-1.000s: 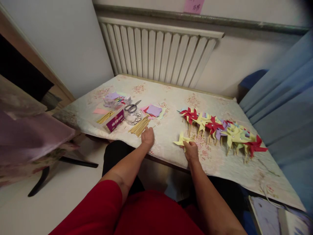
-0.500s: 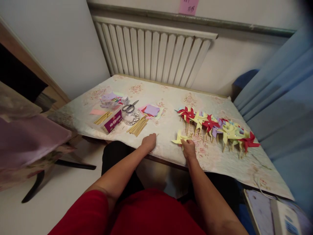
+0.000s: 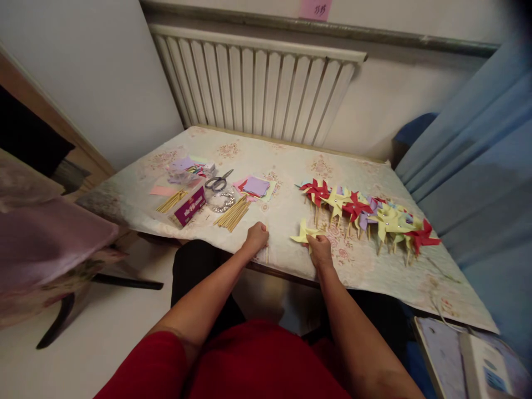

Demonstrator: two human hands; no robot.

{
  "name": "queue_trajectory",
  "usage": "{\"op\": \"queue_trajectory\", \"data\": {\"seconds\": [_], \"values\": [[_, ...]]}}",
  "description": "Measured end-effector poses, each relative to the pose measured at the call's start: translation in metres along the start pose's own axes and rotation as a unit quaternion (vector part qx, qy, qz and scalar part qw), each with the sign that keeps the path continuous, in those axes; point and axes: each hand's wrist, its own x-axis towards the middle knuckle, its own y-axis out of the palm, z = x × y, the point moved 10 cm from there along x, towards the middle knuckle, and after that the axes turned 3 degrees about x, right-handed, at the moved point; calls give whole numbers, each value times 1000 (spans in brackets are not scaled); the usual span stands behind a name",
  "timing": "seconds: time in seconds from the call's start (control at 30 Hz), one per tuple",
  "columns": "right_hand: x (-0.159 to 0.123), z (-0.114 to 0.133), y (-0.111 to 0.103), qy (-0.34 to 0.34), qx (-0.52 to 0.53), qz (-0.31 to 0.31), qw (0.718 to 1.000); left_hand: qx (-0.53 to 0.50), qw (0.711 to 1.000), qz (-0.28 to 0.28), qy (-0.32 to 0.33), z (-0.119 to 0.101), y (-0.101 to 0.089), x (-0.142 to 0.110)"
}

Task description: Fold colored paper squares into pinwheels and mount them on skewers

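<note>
My left hand (image 3: 256, 237) is closed on a thin wooden stick (image 3: 267, 250), which stands nearly upright near the table's front edge. To its right, my right hand (image 3: 321, 250) pinches a pale yellow paper pinwheel (image 3: 305, 233) by its lower right part; the fingers hide some of it. Left of my left hand lies a bundle of wooden sticks (image 3: 233, 214). Several finished-looking pinwheels on sticks, among them a red pinwheel (image 3: 356, 206) and a yellow pinwheel (image 3: 390, 220), lie in a row beyond my right hand.
On the flowered tablecloth (image 3: 291, 166) lie scissors (image 3: 218, 181), a stack of coloured paper (image 3: 255, 187), a round container of silvery pins (image 3: 222, 201) and a purple box (image 3: 189, 208) with sticks. A radiator (image 3: 257, 88) stands behind the table, a blue curtain (image 3: 465, 166) on the right.
My left hand has turned and shifted slightly right, bringing the stick from a short slanted view to nearly upright. My right hand stays in place with the yellow pinwheel.
</note>
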Motion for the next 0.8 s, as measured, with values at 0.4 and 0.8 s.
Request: {"op": "queue_trajectory", "data": {"seconds": [0.4,0.8], "values": [[-3,-2,0,23,12,-4,1000,86,991,-98,30,-29,-14,49],[-6,4,0,14,-46,-4,999,191,966,-146,-92,-14,-35,95]]}}
